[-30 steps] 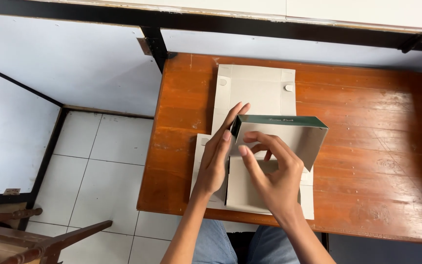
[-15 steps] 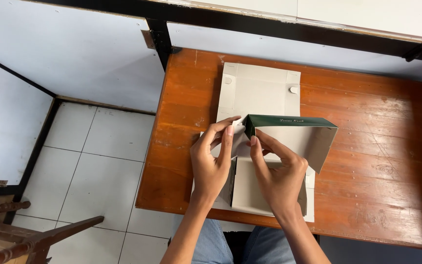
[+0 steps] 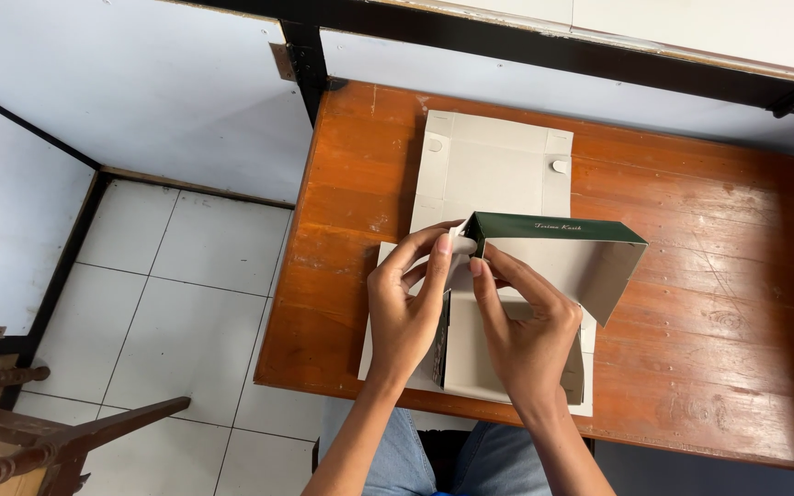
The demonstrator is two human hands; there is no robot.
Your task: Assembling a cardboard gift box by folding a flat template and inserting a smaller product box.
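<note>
the wooden table (image 3: 709, 276), reddish-brown and scuffed, stands against a white wall with a dark frame member above it. to its left lies a white tiled floor (image 3: 176, 303), and a dark wooden chair (image 3: 39, 441) shows at the lower left corner of the view.

a flat grey cardboard box blank (image 3: 493, 170) lies on the table, its far panel spread open toward the wall, with small round tabs near its two far corners. the near part of the blank is partly folded up: one panel with a dark green outer face (image 3: 553, 228) stands raised and tilted, its grey inner side facing the person.

the person sits at the near edge of the table, knees in blue jeans just under it. the left hand (image 3: 406, 312) pinches a small white flap at the green panel's left corner, grip closed on the cardboard. the right hand (image 3: 526, 331) sits just beside it, fingertips pressing the same fold, grip also closed on the cardboard. the two hands nearly touch.
</note>
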